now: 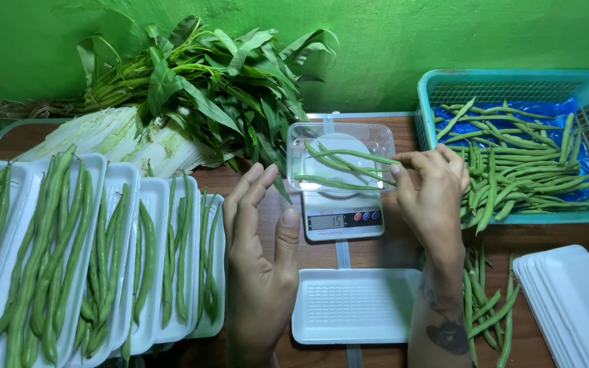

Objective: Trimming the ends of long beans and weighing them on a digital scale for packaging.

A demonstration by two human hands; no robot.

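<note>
On the scale's clear tray (376, 140), right hand (434, 187) grips green beans (345, 158).

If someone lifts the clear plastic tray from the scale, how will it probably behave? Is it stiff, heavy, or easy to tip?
The clear plastic tray looks thin-walled, so it is probably light and may flex when gripped. It holds only a few green beans, which adds little weight. These long beans reach its rim, so tilting it could let them slide out.
</note>
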